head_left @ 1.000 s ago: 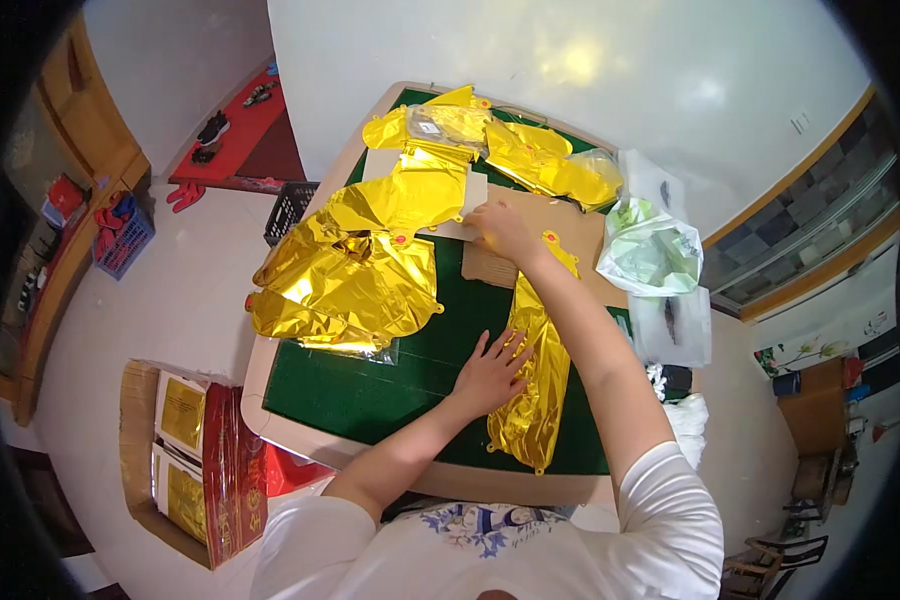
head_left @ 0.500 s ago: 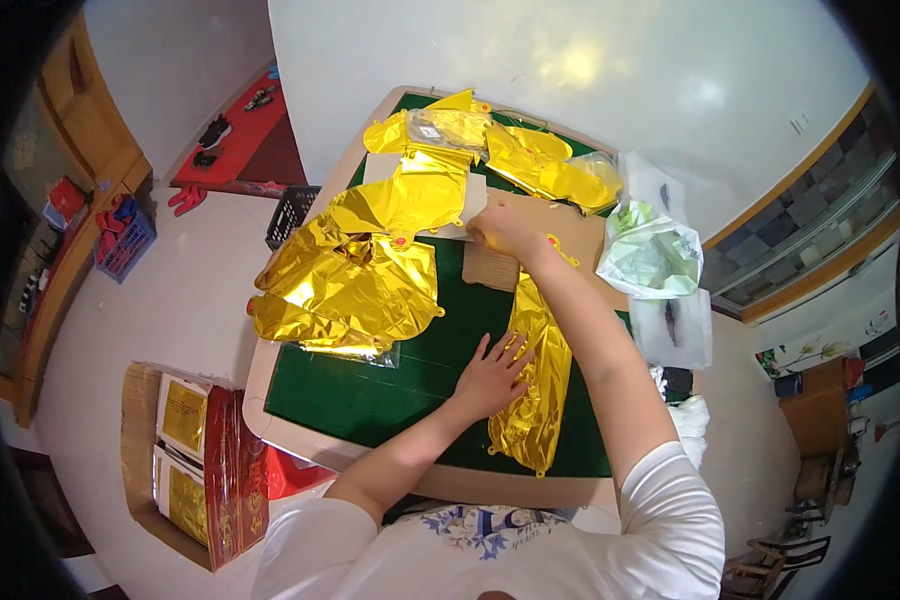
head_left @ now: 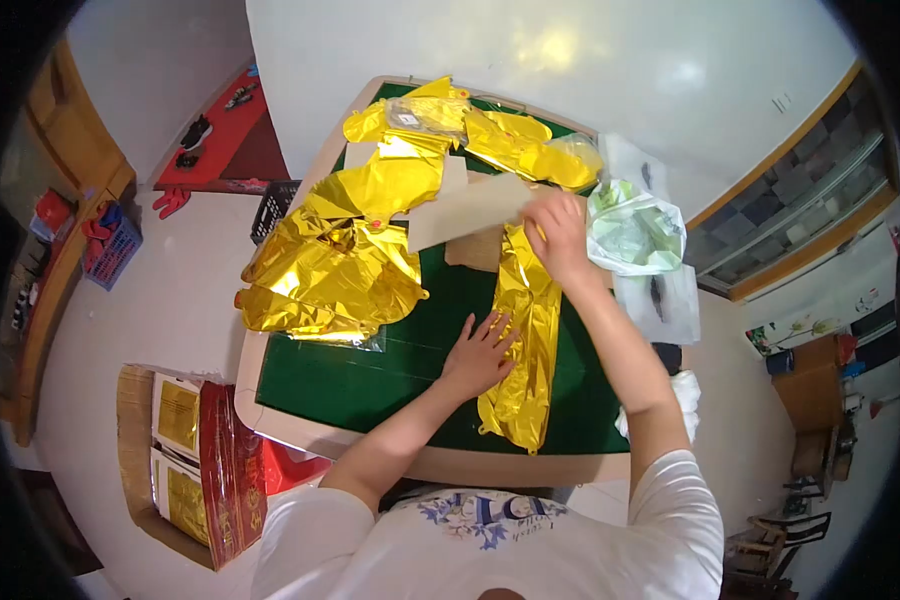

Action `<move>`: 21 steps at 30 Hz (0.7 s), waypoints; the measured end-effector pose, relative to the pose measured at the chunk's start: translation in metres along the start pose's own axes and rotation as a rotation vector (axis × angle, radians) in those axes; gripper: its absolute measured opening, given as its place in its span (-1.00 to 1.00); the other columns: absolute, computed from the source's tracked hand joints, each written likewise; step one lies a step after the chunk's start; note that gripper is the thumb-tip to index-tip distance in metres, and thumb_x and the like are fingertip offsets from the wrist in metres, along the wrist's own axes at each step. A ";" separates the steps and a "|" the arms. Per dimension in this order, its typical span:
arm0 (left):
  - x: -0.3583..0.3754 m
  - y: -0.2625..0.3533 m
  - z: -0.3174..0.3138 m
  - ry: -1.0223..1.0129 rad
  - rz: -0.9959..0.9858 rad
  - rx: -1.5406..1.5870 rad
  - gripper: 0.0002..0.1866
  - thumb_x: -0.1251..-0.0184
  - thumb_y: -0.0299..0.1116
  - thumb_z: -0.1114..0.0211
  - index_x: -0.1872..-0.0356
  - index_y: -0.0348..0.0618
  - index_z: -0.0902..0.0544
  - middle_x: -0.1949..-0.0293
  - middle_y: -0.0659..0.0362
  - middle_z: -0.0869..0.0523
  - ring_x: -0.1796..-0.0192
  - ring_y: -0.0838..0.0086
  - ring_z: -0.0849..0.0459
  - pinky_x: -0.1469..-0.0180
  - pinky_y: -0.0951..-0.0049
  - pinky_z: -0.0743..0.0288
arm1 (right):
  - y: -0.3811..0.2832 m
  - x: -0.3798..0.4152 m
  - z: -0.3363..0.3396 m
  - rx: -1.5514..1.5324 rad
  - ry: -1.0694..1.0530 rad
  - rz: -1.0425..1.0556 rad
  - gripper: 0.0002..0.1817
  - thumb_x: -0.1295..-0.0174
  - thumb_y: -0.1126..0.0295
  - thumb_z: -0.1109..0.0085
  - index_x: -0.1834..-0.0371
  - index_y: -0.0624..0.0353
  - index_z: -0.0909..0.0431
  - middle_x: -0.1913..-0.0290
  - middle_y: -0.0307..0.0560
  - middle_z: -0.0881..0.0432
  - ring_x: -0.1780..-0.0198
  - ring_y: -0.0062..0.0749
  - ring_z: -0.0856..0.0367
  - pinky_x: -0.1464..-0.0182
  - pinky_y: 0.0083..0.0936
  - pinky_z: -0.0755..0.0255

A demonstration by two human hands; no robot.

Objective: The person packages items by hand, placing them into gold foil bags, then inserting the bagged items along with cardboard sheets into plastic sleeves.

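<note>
My right hand (head_left: 560, 238) pinches one end of a flat greyish-beige cardboard strip (head_left: 467, 212), which slants out to the left above the table. Fingers spread, my left hand (head_left: 480, 357) lies flat on the left edge of a long, folded gold foil balloon (head_left: 526, 345). Under the strip, a stack of brown cardboard (head_left: 475, 252) shows in part. To the left lies a large heap of crumpled gold foil balloons (head_left: 335, 275). More gold foil balloons (head_left: 510, 142) lie along the far edge, some with clear plastic on them.
A green-topped table (head_left: 315, 385) with a pale rim carries everything. At its right stands an open white-green plastic bag (head_left: 635, 235) beside clear plastic packs (head_left: 660, 310). On the floor at the lower left is a cardboard box (head_left: 140, 480) holding gold packets.
My right hand has moved right and lifted the cardboard strip off the stack, swinging it out to the left. My left hand stays on the foil balloon. The view has shifted slightly.
</note>
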State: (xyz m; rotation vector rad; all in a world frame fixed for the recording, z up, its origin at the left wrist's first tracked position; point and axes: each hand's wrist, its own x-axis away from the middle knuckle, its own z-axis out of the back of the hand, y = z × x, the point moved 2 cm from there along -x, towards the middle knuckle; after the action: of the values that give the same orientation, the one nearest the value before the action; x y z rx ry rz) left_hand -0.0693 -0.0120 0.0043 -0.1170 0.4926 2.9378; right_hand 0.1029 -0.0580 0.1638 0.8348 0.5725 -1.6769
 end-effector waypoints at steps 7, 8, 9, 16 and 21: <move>0.001 0.001 0.000 0.145 -0.039 -0.009 -0.38 -0.37 0.02 -0.10 -0.41 0.06 -0.32 -0.47 0.11 -0.21 -0.51 0.23 -0.14 -0.47 -0.09 0.04 | -0.026 0.130 0.007 -0.055 -0.149 -0.300 -0.77 0.01 0.61 -0.27 0.27 0.09 -0.62 0.06 -0.08 -0.58 0.04 -0.12 -0.56 -0.01 -0.23 -0.42; 0.001 0.001 0.001 0.158 -0.040 0.000 -0.39 -0.36 0.02 -0.11 -0.39 0.06 -0.34 -0.47 0.11 -0.23 -0.50 0.23 -0.15 -0.47 -0.09 0.02 | -0.028 0.136 0.003 -0.147 -0.110 -0.433 -0.78 -0.02 0.62 -0.27 0.25 0.09 -0.63 0.02 -0.05 -0.57 0.05 -0.12 -0.58 0.00 -0.26 -0.45; 0.001 0.001 0.002 0.174 -0.039 0.008 -0.39 -0.36 0.01 -0.12 -0.38 0.05 -0.36 -0.46 0.10 -0.24 -0.50 0.23 -0.16 -0.46 -0.09 0.00 | -0.027 0.143 0.000 -0.240 -0.068 -0.564 -0.79 -0.06 0.62 -0.27 0.24 0.10 -0.64 -0.01 -0.02 -0.57 0.05 -0.13 -0.60 0.02 -0.29 -0.49; 0.003 0.003 0.001 0.200 -0.061 -0.030 -0.42 -0.38 0.02 -0.10 -0.36 0.05 -0.38 -0.42 0.08 -0.31 -0.50 0.22 -0.17 -0.46 -0.08 0.00 | 0.004 0.138 -0.040 -0.867 0.076 -1.398 -0.72 -0.27 0.52 -0.18 -0.04 0.25 -0.48 0.01 -0.05 -0.58 0.18 -0.38 -0.68 0.17 -0.53 -0.59; 0.002 0.003 0.001 0.133 -0.046 -0.028 -0.40 -0.42 0.06 -0.01 -0.40 0.05 -0.34 -0.45 0.08 -0.26 -0.52 0.23 -0.12 -0.49 -0.07 0.10 | 0.020 0.114 -0.071 -1.129 0.276 -1.791 -0.66 -0.24 0.46 -0.23 -0.07 0.25 -0.45 0.07 -0.06 -0.60 0.25 -0.37 -0.67 0.21 -0.53 -0.59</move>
State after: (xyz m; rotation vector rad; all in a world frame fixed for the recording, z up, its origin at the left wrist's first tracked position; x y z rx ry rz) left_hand -0.0716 -0.0143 0.0065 -0.3244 0.4605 2.9050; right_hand 0.1241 -0.0810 0.0320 -0.6314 2.6153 -2.0396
